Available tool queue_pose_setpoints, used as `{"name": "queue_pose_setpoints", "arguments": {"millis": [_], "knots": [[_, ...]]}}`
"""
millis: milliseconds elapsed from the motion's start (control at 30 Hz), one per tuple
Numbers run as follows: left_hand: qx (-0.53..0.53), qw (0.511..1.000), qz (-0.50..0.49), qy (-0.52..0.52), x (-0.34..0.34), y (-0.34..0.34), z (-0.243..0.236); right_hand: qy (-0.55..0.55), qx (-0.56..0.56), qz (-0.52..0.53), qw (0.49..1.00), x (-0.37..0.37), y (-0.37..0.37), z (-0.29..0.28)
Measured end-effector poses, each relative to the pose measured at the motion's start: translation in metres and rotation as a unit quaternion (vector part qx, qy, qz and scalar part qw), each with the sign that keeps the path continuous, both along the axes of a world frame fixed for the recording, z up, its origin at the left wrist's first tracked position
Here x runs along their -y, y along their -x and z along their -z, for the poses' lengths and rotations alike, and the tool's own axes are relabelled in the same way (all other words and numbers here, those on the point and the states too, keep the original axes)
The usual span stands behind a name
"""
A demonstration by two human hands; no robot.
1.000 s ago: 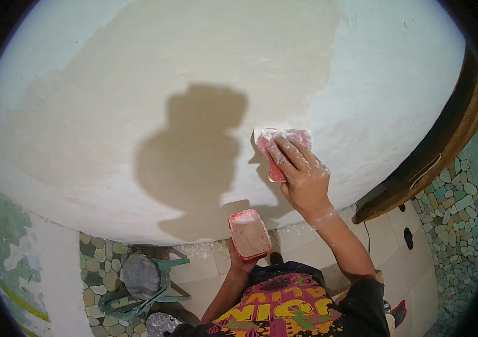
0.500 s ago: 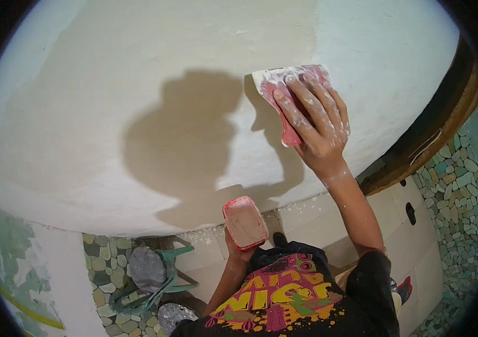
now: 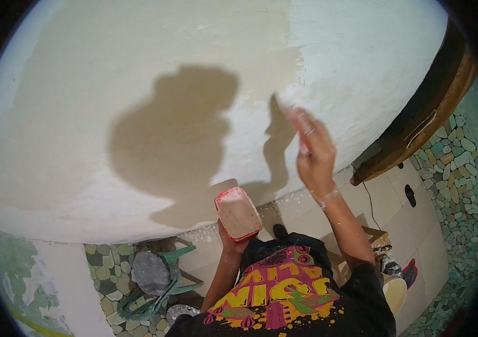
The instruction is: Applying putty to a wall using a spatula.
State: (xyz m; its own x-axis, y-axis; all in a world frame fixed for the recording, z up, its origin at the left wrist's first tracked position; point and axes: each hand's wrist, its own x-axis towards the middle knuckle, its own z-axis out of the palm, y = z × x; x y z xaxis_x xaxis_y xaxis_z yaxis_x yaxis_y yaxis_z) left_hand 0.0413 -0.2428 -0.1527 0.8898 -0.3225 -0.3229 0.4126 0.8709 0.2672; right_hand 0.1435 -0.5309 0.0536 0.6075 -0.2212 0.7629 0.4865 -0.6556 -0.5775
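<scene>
My left hand (image 3: pixel 231 242) is closed around the lower part of a red rectangular tub (image 3: pixel 239 214) of pale putty, held in front of my waist. Smeared by motion, my right hand (image 3: pixel 318 150) grips a red putty spreader (image 3: pixel 302 126), which shows nearly edge-on. White putty marks the fingers and wrist. Both are close to the white wall (image 3: pixel 351 84), though I cannot tell whether the spreader touches it. A damp beige coat (image 3: pixel 250 45) covers much of the wall's left and middle, ending in a ragged edge near the spreader.
A green plastic chair (image 3: pixel 174 275) with a grey round thing (image 3: pixel 151 273) stands at lower left. Brown curved wood trim (image 3: pixel 413 123) edges the wall at right. Below lie pale floor tiles (image 3: pixel 382 191), a cable, a wooden stool (image 3: pixel 375 236), a cream bucket (image 3: pixel 394 292) and pebble paving (image 3: pixel 463 168).
My right hand has drawn down and slightly left, turning the spreader from flat against the wall to nearly edge-on. The tub has shifted slightly up and left in view.
</scene>
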Motion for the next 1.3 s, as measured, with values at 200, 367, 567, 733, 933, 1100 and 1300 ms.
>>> {"name": "queue_pose_setpoints", "arguments": {"millis": [200, 367, 567, 733, 933, 1100, 1300], "knots": [[0.011, 1.000, 0.000, 0.019, 0.002, -0.003, 0.004, -0.081, 0.085, 0.094, 0.989, 0.010, -0.009, -0.089], [0.005, 1.000, -0.028, -0.004, 0.004, 0.007, -0.001, -0.020, 0.090, 0.135, 0.986, -0.009, -0.035, -0.092], [0.016, 0.999, -0.037, -0.012, 0.008, 0.010, -0.016, 0.001, 0.107, 0.025, 0.994, -0.077, -0.022, -0.087], [-0.004, 0.999, -0.051, 0.010, 0.005, 0.005, -0.013, 0.008, 0.079, -0.015, 0.997, -0.091, -0.016, -0.094], [0.023, 0.999, -0.036, -0.002, 0.004, 0.004, -0.012, -0.057, 0.024, -0.099, 0.993, -0.048, -0.002, -0.077], [0.005, 0.999, -0.046, 0.015, 0.008, 0.007, -0.012, -0.157, 0.082, 0.034, 0.984, -0.011, -0.015, -0.072], [0.007, 0.999, -0.047, -0.002, 0.008, 0.008, -0.011, -0.080, 0.064, 0.068, 0.992, -0.041, -0.025, -0.057]]}}
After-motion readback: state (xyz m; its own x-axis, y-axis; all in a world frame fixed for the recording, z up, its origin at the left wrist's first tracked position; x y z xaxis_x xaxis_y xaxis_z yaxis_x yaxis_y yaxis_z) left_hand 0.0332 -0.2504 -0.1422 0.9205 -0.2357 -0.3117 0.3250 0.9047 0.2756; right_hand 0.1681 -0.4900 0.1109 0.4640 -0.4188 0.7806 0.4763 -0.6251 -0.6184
